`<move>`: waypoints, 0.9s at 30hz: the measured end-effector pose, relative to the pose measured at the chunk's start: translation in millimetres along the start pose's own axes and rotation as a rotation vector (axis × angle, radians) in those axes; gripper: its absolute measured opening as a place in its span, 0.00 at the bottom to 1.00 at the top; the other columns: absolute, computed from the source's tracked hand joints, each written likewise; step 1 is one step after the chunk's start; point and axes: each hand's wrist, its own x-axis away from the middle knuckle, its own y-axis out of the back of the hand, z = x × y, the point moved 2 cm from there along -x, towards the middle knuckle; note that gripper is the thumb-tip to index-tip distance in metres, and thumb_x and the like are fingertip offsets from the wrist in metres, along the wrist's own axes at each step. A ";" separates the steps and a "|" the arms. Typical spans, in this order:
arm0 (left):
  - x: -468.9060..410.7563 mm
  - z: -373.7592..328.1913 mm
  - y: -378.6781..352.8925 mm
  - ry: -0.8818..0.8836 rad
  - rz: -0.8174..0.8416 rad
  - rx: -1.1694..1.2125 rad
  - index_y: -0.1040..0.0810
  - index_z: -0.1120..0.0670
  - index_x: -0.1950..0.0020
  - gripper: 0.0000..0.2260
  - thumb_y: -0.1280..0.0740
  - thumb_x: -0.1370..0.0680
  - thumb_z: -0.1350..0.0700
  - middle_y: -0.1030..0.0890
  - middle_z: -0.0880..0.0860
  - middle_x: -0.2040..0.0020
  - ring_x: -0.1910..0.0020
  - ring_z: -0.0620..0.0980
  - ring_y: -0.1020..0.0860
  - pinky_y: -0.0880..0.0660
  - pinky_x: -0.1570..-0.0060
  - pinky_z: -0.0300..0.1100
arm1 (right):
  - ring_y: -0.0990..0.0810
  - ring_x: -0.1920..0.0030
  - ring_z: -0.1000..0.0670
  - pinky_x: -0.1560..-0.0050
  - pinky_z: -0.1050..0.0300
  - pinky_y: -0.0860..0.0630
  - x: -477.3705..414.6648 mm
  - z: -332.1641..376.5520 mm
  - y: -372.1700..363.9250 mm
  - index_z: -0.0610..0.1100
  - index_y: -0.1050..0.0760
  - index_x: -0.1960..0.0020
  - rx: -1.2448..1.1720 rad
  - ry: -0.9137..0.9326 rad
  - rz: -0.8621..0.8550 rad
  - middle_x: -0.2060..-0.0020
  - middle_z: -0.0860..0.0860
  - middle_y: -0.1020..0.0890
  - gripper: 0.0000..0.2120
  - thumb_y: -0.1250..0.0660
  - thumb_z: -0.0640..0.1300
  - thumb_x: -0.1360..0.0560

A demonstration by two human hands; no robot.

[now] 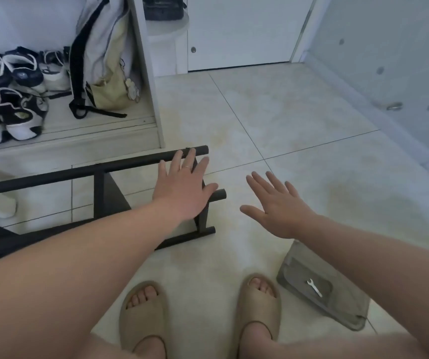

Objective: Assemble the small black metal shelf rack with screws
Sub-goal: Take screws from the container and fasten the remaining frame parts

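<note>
Since the rack [99, 193] lies tipped at left, left hand [182, 190] and right hand [279, 207] hover spread, empty, probably to right it.

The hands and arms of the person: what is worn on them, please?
The left forearm and right forearm are bare: no sleeves, gloves or watch in view. The left hand carries a thin pale ring on one finger. The right hand shows no ring.

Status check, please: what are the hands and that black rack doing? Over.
Left hand open over end of rack. Right hand open, empty. Rack lying on floor. Wrench untouched on grey pouch.
</note>
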 end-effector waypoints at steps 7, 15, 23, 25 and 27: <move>25.9 -97.0 -14.5 -0.349 0.088 -0.068 0.57 0.46 0.18 0.31 0.52 0.18 0.35 0.61 0.51 0.18 0.19 0.57 0.58 0.51 0.23 0.58 | 0.60 0.18 0.51 0.21 0.41 0.57 82.2 -72.0 -31.8 0.55 0.61 0.17 -0.034 -0.244 0.186 0.18 0.59 0.57 0.38 0.53 0.70 0.20; 25.9 -175.8 -75.5 -0.543 0.429 0.001 0.49 0.48 0.19 0.29 0.45 0.17 0.40 0.45 0.53 0.18 0.22 0.57 0.42 0.36 0.28 0.56 | 0.41 0.21 0.43 0.24 0.44 0.40 96.7 -146.8 -86.1 0.54 0.56 0.17 -0.059 -0.404 0.509 0.19 0.48 0.42 0.37 0.47 0.68 0.19; 14.1 -203.2 -166.2 -0.151 0.805 0.418 0.45 0.56 0.20 0.29 0.40 0.16 0.46 0.28 0.60 0.28 0.31 0.59 0.28 0.31 0.35 0.48 | 0.27 0.30 0.41 0.36 0.51 0.28 53.1 -162.3 -171.1 0.46 0.36 0.22 -0.076 -0.305 0.663 0.29 0.44 0.26 0.26 0.41 0.54 0.17; 11.4 -208.1 -181.3 -0.113 0.824 0.492 0.36 0.59 0.23 0.23 0.41 0.16 0.51 0.24 0.62 0.32 0.35 0.61 0.25 0.29 0.40 0.46 | 0.23 0.37 0.40 0.41 0.51 0.25 45.4 -160.7 -196.2 0.46 0.29 0.29 -0.067 -0.263 0.665 0.35 0.42 0.22 0.19 0.42 0.50 0.17; 9.2 -210.8 -194.8 -0.074 0.811 0.595 0.23 0.61 0.36 0.14 0.40 0.17 0.56 0.18 0.63 0.45 0.48 0.61 0.19 0.25 0.52 0.46 | 0.21 0.39 0.40 0.42 0.48 0.22 40.6 -164.1 -214.7 0.49 0.27 0.30 -0.059 -0.237 0.619 0.37 0.43 0.20 0.18 0.42 0.48 0.18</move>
